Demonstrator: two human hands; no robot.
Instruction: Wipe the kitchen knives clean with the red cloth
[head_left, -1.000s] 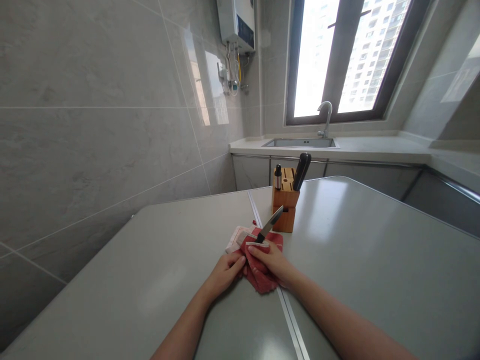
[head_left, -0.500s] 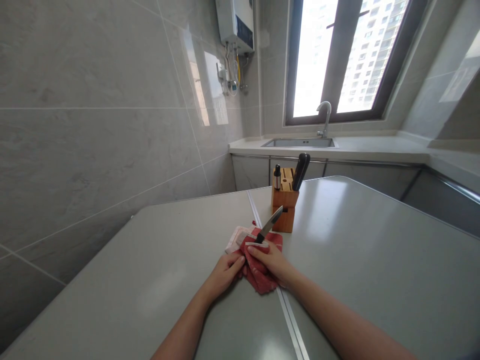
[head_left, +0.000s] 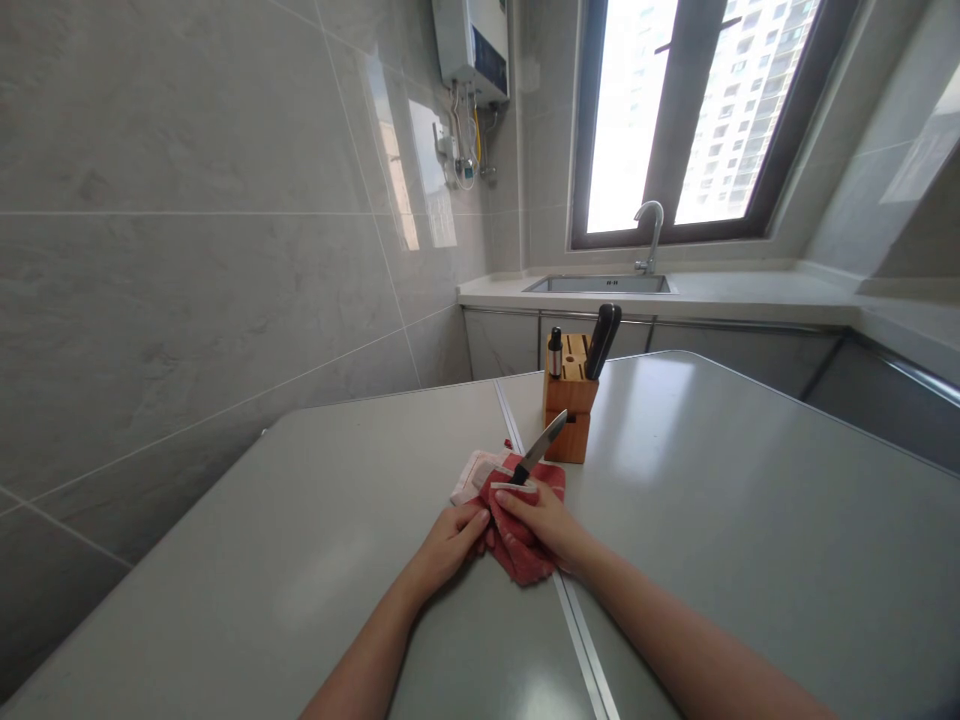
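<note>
Between my hands is a kitchen knife (head_left: 545,439), its blade slanting up to the right and most of its dark handle covered by a red and white cloth (head_left: 527,560). My left hand (head_left: 451,537) is closed at the lower end of the handle, thumb on top. Pressing the folded cloth around the handle, my right hand (head_left: 546,522) is closed on it from the right. Part of the cloth spreads out beneath and behind both hands. Just beyond the blade tip stands a wooden knife block (head_left: 568,440).
In the block sit black-handled knives (head_left: 602,342) and a short black-and-silver handled tool (head_left: 555,353). A seam (head_left: 574,620) runs across the pale table (head_left: 337,500). Behind it are a counter with a sink (head_left: 600,285), a faucet (head_left: 655,238) and a window.
</note>
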